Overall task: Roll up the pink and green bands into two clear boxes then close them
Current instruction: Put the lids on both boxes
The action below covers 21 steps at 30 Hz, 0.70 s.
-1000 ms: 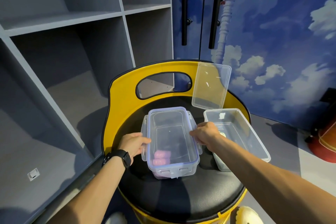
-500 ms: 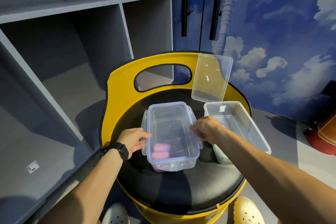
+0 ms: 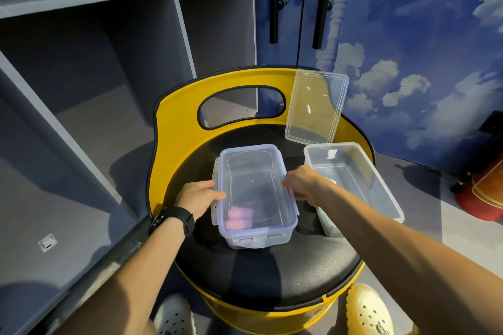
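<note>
1. The left hand (image 3: pixel 200 196) presses on the left long side of the lidded box (image 3: pixel 255 196), fingers curled over the side latch; its grip is on that latch.
2. The right hand (image 3: pixel 304 183) presses on the box's right long side, fingers curled down at the latch there.
3. Between the two hands, the lid (image 3: pixel 254 171) sits on the box. Under it, toward the near end, lies the rolled pink band (image 3: pixel 238 219).
4. Just right of the right hand stands the open box (image 3: pixel 381 187). A bit of green band (image 3: pixel 330 180) shows inside, mostly hidden by the wrist.
5. Beyond the right hand, a loose lid (image 3: pixel 317 109) leans upright against the yellow backrest (image 3: pixel 179 128).
6. Both boxes rest on the black round seat (image 3: pixel 272 275).
7. A black watch (image 3: pixel 177 221) is on the left wrist.
8. Grey shelves (image 3: pixel 81 62) stand left of the left hand.
</note>
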Available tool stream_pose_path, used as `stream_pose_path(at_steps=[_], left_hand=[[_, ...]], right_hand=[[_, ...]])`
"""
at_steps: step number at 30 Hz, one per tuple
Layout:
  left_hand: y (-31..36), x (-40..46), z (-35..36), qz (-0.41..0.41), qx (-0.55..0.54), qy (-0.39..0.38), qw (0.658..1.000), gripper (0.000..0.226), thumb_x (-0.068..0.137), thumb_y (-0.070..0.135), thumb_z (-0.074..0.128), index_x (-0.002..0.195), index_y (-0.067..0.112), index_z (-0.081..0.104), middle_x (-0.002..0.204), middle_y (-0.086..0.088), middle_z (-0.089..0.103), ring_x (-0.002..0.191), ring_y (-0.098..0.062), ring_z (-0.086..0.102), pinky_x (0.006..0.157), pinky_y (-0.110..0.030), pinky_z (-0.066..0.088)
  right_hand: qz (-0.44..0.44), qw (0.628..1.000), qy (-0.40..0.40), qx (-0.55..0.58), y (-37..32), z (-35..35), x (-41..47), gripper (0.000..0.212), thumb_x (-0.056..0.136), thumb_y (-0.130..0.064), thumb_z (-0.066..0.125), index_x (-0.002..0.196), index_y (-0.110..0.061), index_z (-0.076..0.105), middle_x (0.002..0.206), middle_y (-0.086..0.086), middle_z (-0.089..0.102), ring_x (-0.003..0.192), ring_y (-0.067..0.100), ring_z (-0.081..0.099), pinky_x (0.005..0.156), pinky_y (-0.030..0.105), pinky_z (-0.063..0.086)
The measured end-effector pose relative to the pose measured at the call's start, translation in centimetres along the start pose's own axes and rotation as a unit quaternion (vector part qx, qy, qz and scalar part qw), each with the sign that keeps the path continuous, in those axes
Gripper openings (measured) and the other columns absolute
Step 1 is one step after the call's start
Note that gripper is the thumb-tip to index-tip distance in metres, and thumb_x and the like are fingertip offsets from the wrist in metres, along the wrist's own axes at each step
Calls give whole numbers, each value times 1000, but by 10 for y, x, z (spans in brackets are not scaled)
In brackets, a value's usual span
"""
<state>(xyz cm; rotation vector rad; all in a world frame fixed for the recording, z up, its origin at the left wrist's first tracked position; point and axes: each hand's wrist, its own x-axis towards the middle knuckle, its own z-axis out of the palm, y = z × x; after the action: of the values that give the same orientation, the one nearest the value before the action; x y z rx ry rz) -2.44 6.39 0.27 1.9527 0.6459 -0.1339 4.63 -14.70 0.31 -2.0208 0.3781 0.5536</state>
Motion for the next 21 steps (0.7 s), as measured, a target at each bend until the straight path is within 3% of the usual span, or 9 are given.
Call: stream_pose_path(at_steps=[2,3,6,11,14,16,21], left_hand=[[4,-1,1,15,40,7,999,35,84,13,69,118,9,68,111,-4,69,106,-23,62,97,-36,48],[5,-1,2,15,51,4,999,27,84,12,68,111,10,71,103,-2,70,103,-24,63,96,-35,49],[8,4,3,10,55,-17,998,15,85,8,64,96,11,75,96,-4,73,98,-25,66,95,-39,52],[11,5,4,-21,-33,-40,998,23,89,-5,57,107,4,68,105,-9,68,96,-21,62,82,-31,50],[9,5,5,-20,-50,-47,997,27,90,-5,57,113,4,67,112,-10,68,103,-22,62,89,-35,51],[8,6,4,-22,-57,-48,997,28,90,-5,57,115,4,66,113,-11,68,103,-22,62,90,-35,50],[7,8,3,-22,-65,-57,996,27,90,-4,58,114,4,67,112,-11,69,99,-21,63,84,-32,50]], right_hand=[[-1,1000,8,-25,-4,0,-3,12,91,-10,46,81,-7,52,78,11,51,66,23,51,60,27,47],[0,1000,3,-26,-6,0,-2,11,91,-9,45,83,-7,53,78,10,52,67,23,53,62,28,50],[6,1000,-25,-14,-10,-3,-2,12,94,-6,46,98,-7,57,86,8,60,89,26,63,91,36,56],[13,997,-71,14,-12,-7,-1,21,97,2,47,113,1,60,100,14,61,91,26,63,90,37,55],[10,996,-90,26,-10,-9,-1,16,96,5,46,95,1,61,98,14,61,89,25,63,89,39,55],[7,994,-99,37,-9,-11,-2,23,96,7,45,81,-2,60,88,11,62,79,21,63,84,37,54],[5,994,-105,21,-10,-12,-2,23,96,7,45,83,-3,61,88,9,62,77,20,62,81,35,54]])
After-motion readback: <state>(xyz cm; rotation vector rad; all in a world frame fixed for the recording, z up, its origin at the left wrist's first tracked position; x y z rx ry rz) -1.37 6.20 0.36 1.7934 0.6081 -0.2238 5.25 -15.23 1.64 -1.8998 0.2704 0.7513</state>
